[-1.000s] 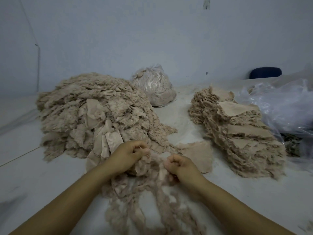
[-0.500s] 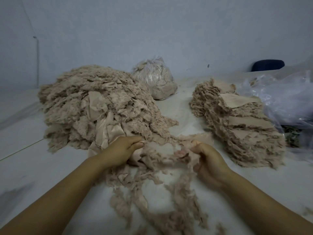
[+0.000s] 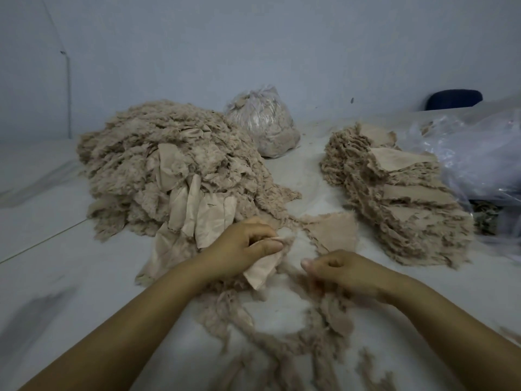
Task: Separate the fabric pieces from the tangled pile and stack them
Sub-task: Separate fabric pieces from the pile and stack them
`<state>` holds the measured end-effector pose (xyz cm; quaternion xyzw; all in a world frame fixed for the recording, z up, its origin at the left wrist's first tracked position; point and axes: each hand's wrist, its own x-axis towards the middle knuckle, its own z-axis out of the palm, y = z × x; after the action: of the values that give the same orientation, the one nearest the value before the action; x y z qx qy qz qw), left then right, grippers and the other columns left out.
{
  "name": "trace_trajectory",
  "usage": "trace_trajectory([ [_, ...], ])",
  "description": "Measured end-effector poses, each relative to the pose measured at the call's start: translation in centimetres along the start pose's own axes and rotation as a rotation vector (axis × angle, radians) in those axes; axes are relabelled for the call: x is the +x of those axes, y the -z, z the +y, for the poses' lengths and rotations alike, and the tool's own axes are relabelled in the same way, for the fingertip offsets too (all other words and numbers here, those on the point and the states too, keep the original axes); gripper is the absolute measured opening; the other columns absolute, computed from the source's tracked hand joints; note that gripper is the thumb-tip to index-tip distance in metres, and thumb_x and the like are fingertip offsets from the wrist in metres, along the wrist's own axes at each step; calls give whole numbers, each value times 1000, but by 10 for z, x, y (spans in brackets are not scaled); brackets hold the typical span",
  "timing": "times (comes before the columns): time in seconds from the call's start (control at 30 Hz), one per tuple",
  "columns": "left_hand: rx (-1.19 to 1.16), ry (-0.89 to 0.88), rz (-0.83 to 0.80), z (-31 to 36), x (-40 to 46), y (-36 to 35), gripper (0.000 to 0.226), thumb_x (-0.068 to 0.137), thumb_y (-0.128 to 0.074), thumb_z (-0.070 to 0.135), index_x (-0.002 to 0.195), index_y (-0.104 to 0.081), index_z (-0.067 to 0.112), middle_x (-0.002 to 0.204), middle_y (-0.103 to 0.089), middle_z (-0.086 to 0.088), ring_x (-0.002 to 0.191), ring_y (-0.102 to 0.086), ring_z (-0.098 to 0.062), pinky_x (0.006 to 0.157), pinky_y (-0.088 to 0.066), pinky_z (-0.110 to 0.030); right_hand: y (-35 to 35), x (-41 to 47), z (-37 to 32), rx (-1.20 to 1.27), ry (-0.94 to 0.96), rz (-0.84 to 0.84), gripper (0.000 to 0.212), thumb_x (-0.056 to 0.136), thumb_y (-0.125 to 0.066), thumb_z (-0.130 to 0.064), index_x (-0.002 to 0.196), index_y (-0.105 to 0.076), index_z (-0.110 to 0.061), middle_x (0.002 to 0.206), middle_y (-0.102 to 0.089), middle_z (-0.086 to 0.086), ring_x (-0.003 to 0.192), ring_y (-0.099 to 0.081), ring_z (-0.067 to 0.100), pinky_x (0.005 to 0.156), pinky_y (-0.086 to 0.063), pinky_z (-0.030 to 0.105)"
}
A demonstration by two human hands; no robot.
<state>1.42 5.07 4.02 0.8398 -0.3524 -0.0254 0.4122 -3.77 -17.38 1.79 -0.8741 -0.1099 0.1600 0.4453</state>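
Your left hand pinches a beige fabric piece just in front of the tangled pile. Your right hand is curled, pinching frayed strands beside it. The stack sits right of the pile on the worktop; a tied plastic bag lies behind.

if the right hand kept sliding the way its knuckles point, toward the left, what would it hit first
Most likely the fabric piece pinched in the left hand. The right hand points leftward at it across a small gap of bare table. Depth is unclear, so it might brush the loose fringe first.
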Motion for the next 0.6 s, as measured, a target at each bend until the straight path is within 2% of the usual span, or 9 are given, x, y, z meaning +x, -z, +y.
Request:
trace_trajectory([
  [0.07,-184,120,17,5,9,-3,11,90,-62,19,84,-62,10,77,-54,-4,69,-49,-12,64,-38,-24,0,1,-15,-22,86,147,64,67,-49,-80,62,-52,-17,61,-49,-7,57,-43,8,56,-34,21],
  [0.1,-321,196,29,6,12,-6,11,89,-61,20,85,-58,10,76,-52,-5,69,-48,-13,63,-37,-26,-4,3,-21,73,109,200,54,70,-55,-73,68,-60,-19,63,-55,-10,59,-49,4,57,-38,16],
  [0.13,-475,274,31,6,16,-10,14,87,-62,21,88,-55,9,79,-52,-8,72,-48,-17,65,-38,-28,-9,7,-25,228,119,244,42,77,-63,-59,73,-64,-17,65,-59,-10,60,-52,2,57,-41,14],
  [0.2,-754,390,10,5,20,-18,21,84,-62,21,94,-53,6,86,-55,-15,78,-54,-24,72,-43,-35,-22,16,-27,555,95,328,23,86,-68,-26,74,-59,-8,60,-57,-3,55,-52,7,53,-44,16],
  [0.27,-878,416,28,3,22,-21,16,82,-64,10,90,-53,3,86,-62,-13,78,-62,-20,71,-51,-32,-27,24,-23,805,37,378,23,90,-63,-13,70,-53,-8,61,-54,4,54,-51,13,55,-46,25],
  [0.37,-968,440,72,-2,22,-19,25,67,-69,4,70,-45,11,75,-62,-7,68,-65,-13,57,-55,-25,-24,31,-18,990,-36,408,21,95,-55,-13,75,-50,-9,68,-52,11,61,-51,21,64,-46,39],
  [0.4,-1008,455,102,-5,24,-17,26,64,-69,3,69,-45,12,76,-63,-8,68,-66,-14,57,-56,-26,-23,33,-18,1009,-49,426,20,96,-53,-14,77,-50,-9,69,-55,11,63,-53,22,68,-48,43],
  [0.5,-1156,519,199,-14,31,-14,33,60,-71,1,90,-58,7,92,-67,-13,76,-68,-20,66,-58,-28,-23,42,-16,980,-48,468,21,97,-52,-22,82,-55,-8,76,-63,10,67,-62,21,73,-55,44],
  [0.6,-1068,492,120,-17,37,-14,51,57,-74,-3,105,-63,12,106,-69,-13,91,-69,-23,73,-58,-28,-22,45,-15,973,-28,310,37,95,-52,-40,103,-69,-8,98,-73,13,87,-71,26,78,-59,43],
])
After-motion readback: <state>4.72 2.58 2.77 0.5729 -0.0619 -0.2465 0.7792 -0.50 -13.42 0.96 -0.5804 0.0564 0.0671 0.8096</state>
